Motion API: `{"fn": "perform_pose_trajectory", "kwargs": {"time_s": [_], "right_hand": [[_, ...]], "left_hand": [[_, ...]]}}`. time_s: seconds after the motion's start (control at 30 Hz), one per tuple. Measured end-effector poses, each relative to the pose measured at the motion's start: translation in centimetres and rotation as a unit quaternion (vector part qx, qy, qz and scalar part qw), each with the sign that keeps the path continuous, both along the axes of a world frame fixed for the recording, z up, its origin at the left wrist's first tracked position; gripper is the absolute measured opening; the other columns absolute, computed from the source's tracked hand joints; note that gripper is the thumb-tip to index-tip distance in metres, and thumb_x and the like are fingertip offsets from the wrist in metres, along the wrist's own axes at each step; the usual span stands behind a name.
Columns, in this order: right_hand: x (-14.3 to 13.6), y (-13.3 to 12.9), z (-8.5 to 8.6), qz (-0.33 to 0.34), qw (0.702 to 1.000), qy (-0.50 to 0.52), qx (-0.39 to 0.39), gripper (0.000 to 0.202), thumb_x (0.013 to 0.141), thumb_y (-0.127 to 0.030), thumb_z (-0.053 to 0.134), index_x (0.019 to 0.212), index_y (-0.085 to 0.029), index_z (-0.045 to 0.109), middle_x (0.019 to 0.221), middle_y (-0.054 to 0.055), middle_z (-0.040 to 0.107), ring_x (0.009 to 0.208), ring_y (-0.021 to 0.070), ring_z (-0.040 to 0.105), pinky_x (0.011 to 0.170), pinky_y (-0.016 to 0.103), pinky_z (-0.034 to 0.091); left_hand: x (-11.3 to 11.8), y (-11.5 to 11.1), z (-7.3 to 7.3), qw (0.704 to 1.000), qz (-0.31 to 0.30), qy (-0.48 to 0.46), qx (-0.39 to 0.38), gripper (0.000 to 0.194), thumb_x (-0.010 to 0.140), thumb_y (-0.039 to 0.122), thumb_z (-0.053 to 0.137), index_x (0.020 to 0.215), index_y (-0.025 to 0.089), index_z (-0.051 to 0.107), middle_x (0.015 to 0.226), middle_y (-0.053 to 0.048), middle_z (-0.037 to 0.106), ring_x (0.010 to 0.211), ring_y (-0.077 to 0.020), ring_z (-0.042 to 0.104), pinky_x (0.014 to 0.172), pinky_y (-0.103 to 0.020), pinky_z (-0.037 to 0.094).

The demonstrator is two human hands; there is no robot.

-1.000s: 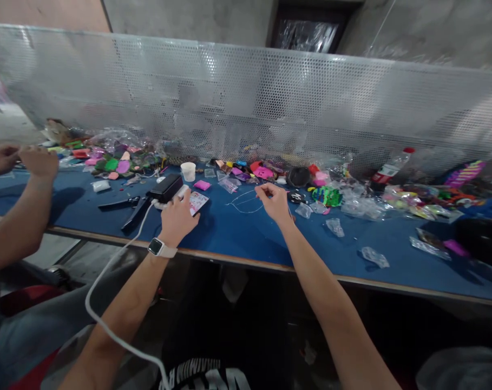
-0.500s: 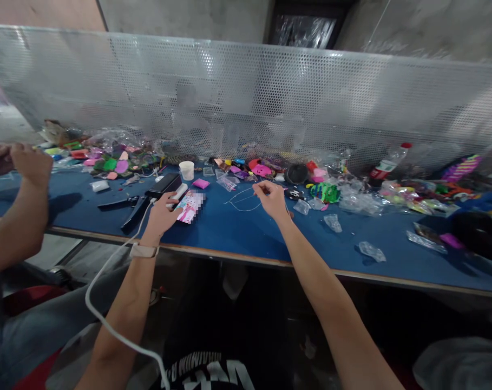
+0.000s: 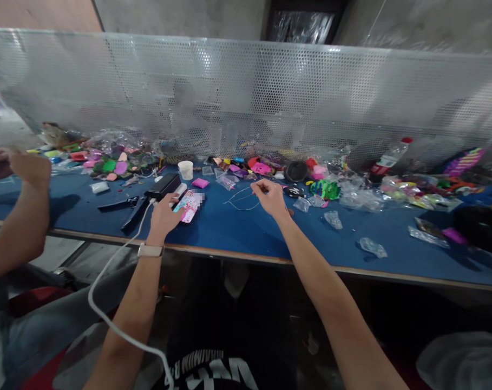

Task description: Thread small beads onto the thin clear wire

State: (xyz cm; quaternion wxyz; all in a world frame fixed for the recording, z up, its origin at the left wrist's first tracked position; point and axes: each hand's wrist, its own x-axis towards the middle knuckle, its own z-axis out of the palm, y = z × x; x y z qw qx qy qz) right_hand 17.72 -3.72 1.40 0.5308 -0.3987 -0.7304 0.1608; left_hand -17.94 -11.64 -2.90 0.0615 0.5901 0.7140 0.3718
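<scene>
My left hand point(image 3: 166, 218), with a pale band on its wrist, rests on a smartphone point(image 3: 192, 206) with a bright pink and blue screen. Its fingers are stretched out and a little apart, reaching the screen's left side. Just beyond them lies a small white device point(image 3: 181, 189) beside a black box-shaped object point(image 3: 163, 185). Over the blue table, my right hand point(image 3: 270, 198) pinches a thin pale string point(image 3: 246, 209) between thumb and fingers. The string's loop spreads leftward from the fingertips, close to the tabletop.
Colourful foam pieces and plastic bags line the back by a perforated metal screen point(image 3: 229, 81). A white cup point(image 3: 186, 170), black-handled pliers-like tool point(image 3: 134, 214) and cola bottle point(image 3: 387, 161) stand or lie around. A white cable point(image 3: 107, 319) crosses my left forearm. Another person's hands point(image 3: 28, 162) are at left.
My left hand has shifted slightly to the right on the phone, its wrist turning a little. The right hand and string are almost still.
</scene>
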Motion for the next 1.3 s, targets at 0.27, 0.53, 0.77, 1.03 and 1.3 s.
{"fn": "perform_pose_trajectory", "kwargs": {"time_s": [0.27,0.53,0.77,1.03,1.3], "right_hand": [[-0.1,-0.3,0.3,0.0,1.0,0.001,-0.01,0.04,0.097,-0.056,0.065,0.076,-0.022,0.07,0.07,0.003,0.072,0.066,0.0186,0.063,0.068,0.032,0.049],[0.0,-0.3,0.3,-0.004,1.0,-0.012,-0.005,0.045,0.098,-0.061,0.062,0.076,-0.023,0.07,0.071,0.004,0.073,0.066,0.0197,0.063,0.068,0.034,0.049],[-0.1,-0.1,0.1,-0.003,1.0,-0.012,0.003,0.043,0.099,-0.057,0.062,0.074,-0.023,0.068,0.071,0.003,0.071,0.065,0.0188,0.062,0.069,0.033,0.048],[-0.1,-0.3,0.2,-0.004,1.0,-0.004,0.0,0.043,0.098,-0.059,0.063,0.074,-0.023,0.068,0.069,0.003,0.07,0.066,0.0194,0.062,0.069,0.033,0.048],[0.1,-0.5,0.5,-0.006,1.0,-0.004,0.005,0.046,0.099,-0.063,0.059,0.077,-0.024,0.066,0.073,0.003,0.072,0.068,0.0201,0.063,0.072,0.034,0.05]], "left_hand": [[0.1,0.1,0.1,1.0,-0.004,0.004,0.01,0.056,0.083,0.031,0.074,0.137,0.025,0.064,0.126,-0.005,0.076,0.098,-0.0261,0.072,0.088,-0.035,0.053],[-0.1,0.1,-0.1,0.998,-0.002,-0.051,0.025,0.054,0.08,0.035,0.075,0.132,0.024,0.069,0.123,-0.005,0.078,0.084,-0.0208,0.07,0.083,-0.033,0.054],[-0.3,0.2,-0.3,1.0,0.008,-0.019,0.022,0.052,0.079,0.034,0.077,0.13,0.026,0.071,0.127,-0.005,0.076,0.098,-0.0276,0.073,0.088,-0.036,0.055],[-0.1,0.2,-0.1,1.0,0.008,-0.024,0.003,0.058,0.079,0.033,0.076,0.136,0.026,0.066,0.136,-0.005,0.073,0.097,-0.0268,0.072,0.09,-0.037,0.055],[3.6,-4.3,1.8,0.995,0.04,0.092,0.011,0.04,0.095,0.043,0.064,0.13,0.025,0.068,0.141,-0.015,0.063,0.109,-0.0349,0.071,0.091,-0.045,0.057]]}}
